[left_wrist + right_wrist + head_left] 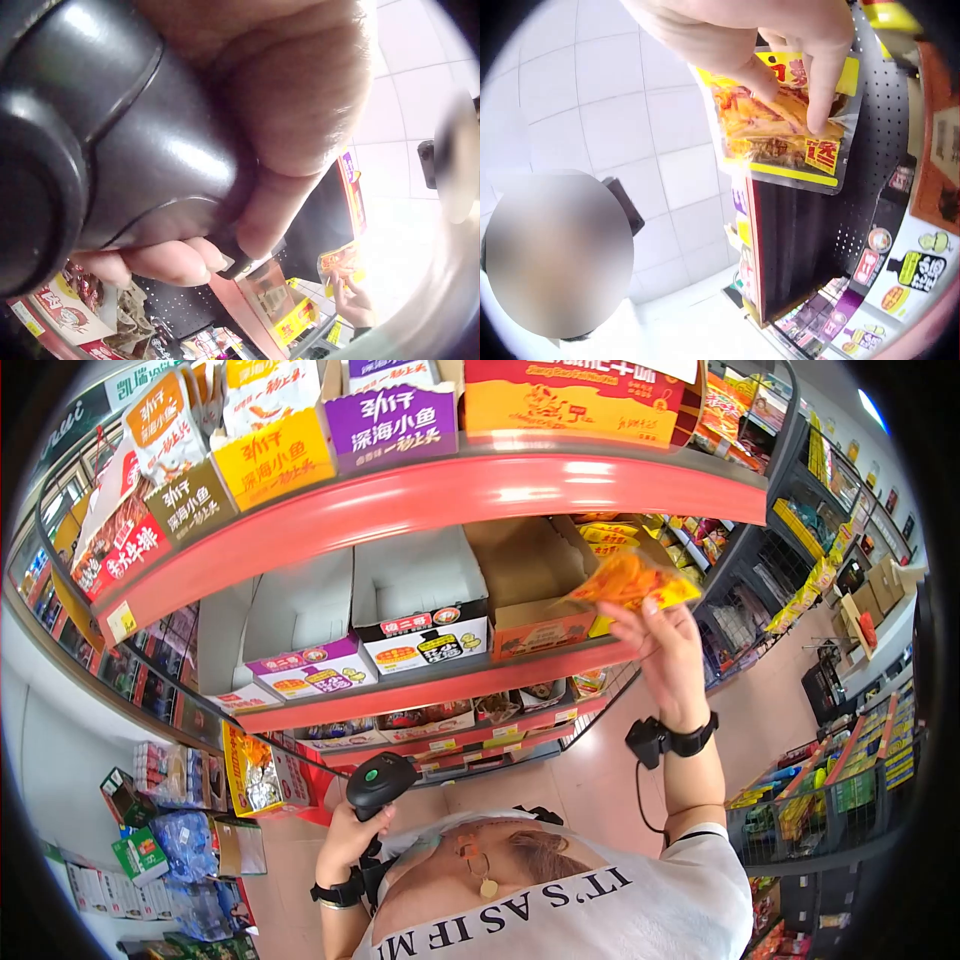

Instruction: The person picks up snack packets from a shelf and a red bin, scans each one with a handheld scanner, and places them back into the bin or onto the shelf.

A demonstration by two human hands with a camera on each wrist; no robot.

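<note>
My right hand (pixel 668 660) pinches a yellow and orange snack packet (pixel 628 582) in front of the middle shelf's right end. In the right wrist view, thumb and fingers grip the packet (pixel 780 142) near its top edge, its printed front partly covered by them. Low in front of my body, my left hand (pixel 350 840) grips the handle of a black handheld barcode scanner (pixel 380 780). The left wrist view shows fingers wrapped round the scanner's dark body (pixel 165 142). Behind the packet, a brown cardboard display box (pixel 540 625) holds more yellow packets (pixel 608 538) at its right.
Open white display boxes (pixel 420 575) line the middle shelf, with its red front edge (pixel 440 695) below. Overhead, a red shelf edge (pixel 450 490) carries snack boxes. Left on the floor side stands a yellow carton (pixel 240 770); a wire rack (pixel 810 830) with packets is at right.
</note>
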